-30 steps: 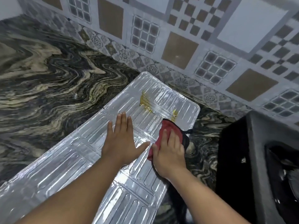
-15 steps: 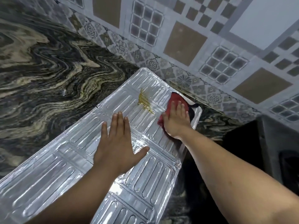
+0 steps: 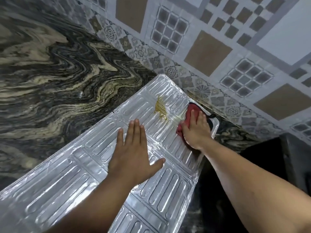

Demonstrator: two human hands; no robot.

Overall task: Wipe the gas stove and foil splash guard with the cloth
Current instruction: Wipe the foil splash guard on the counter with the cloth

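Left hand (image 3: pixel 133 158) flat on guard (image 3: pixel 70 185), fingers straight. Right hand (image 3: pixel 196 130) pressing cloth (image 3: pixel 189 113), fingers straight. Yellow stain (image 3: pixel 160 108) beside cloth.

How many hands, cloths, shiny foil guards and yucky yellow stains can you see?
Hands: 2, left hand and right hand
Red cloth: 1
Foil splash guard: 1
Yellow stain: 1
Total: 5

No legible txt, labels, brands or nos. from my feed. Foil splash guard (image 3: pixel 94 179): embossed ribs only. Wall tiles (image 3: pixel 208 52): geometric/floral patterns, no lettering. Desk (image 3: pixel 55 78): marble swirl, unmarked.
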